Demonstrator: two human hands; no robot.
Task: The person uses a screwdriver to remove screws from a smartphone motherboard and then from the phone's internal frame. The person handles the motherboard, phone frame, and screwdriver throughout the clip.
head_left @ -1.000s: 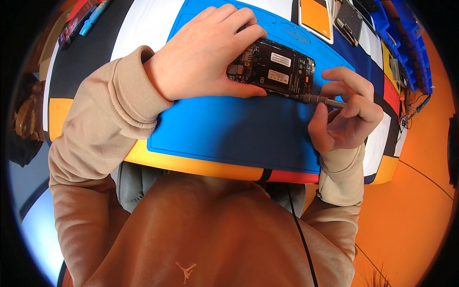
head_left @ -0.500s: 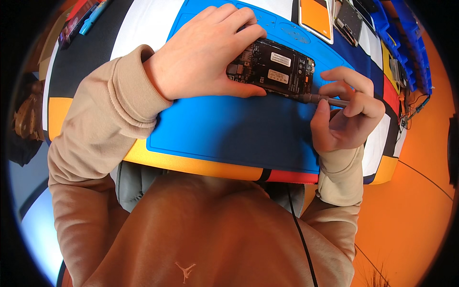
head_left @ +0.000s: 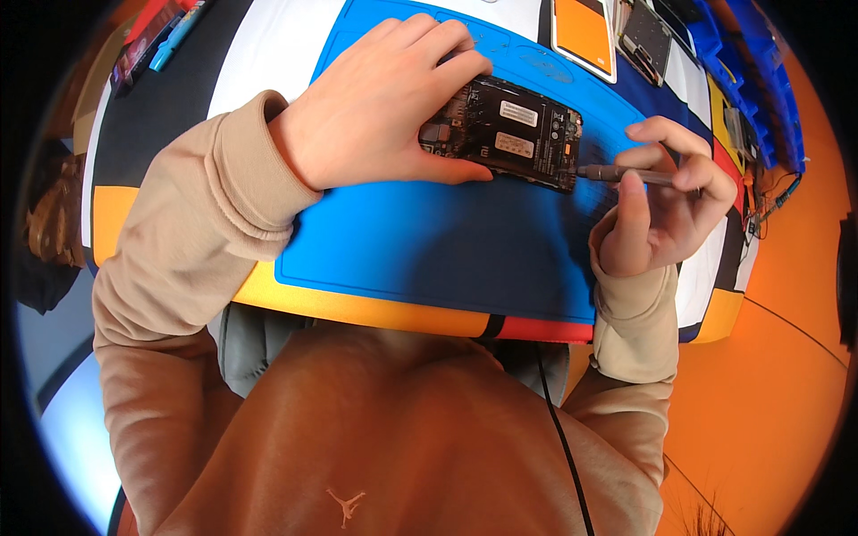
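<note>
My left hand (head_left: 384,107) grips the left end of an opened smartphone (head_left: 527,134), thumb along its near edge and fingers over its far edge. The phone's black battery with two pale labels and its bare circuit parts face up. Pinched between the thumb and fingers of my right hand (head_left: 666,205) is a slim grey screwdriver (head_left: 610,173). Its tip points left and meets the phone's right end near the lower corner; whether it sits in a screw is too small to tell. Beneath the phone lies a blue work mat (head_left: 375,241).
A white-framed orange panel (head_left: 583,36) and a dark phone part (head_left: 645,45) lie at the far right. Blue bins (head_left: 760,89) line the right edge. At the far left are a blue pen (head_left: 177,40) and a dark box (head_left: 134,67). A black cable (head_left: 563,429) hangs in front.
The screwdriver and my right hand have shifted right and slightly up, from the phone's near edge to its right end. The phone and my left hand have moved slightly left.
</note>
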